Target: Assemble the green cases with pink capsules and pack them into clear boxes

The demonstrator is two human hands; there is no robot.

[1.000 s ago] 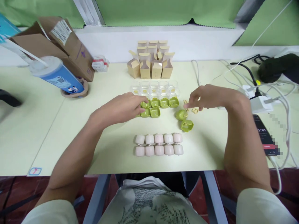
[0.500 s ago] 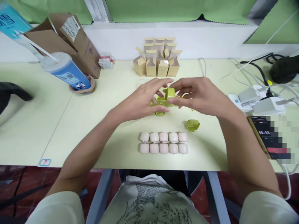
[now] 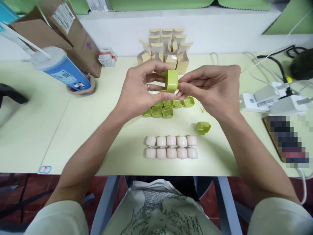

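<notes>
My left hand (image 3: 139, 86) holds a small yellow-green plastic shell (image 3: 172, 81) above the table, gripping it between thumb and fingers. My right hand (image 3: 207, 86) has thumb and forefinger pinched together against the shell's right side; whatever lies between those fingertips is hidden. Beneath both hands stand rows of matching green shells (image 3: 157, 112), open side up, partly covered by the left hand. Another single green shell (image 3: 203, 128) lies apart, nearer to me. Closer to the table's front edge are two rows of small, rounded white and pale pink pieces (image 3: 171, 152).
Several open cardboard boxes (image 3: 182, 63) stand against the wall. At left are a brown carton (image 3: 84, 54), a blue cup (image 3: 69, 76) in a holder and a small white-red box (image 3: 107, 58). A power strip (image 3: 249, 101) and phone (image 3: 281, 140) lie right. Tiny yellowish bits (image 3: 202, 109) rest nearby.
Both hands have risen off the rows with the green shell, which now sits higher and more upright in my left hand. My right fingers have closed into a pinch at its side.
</notes>
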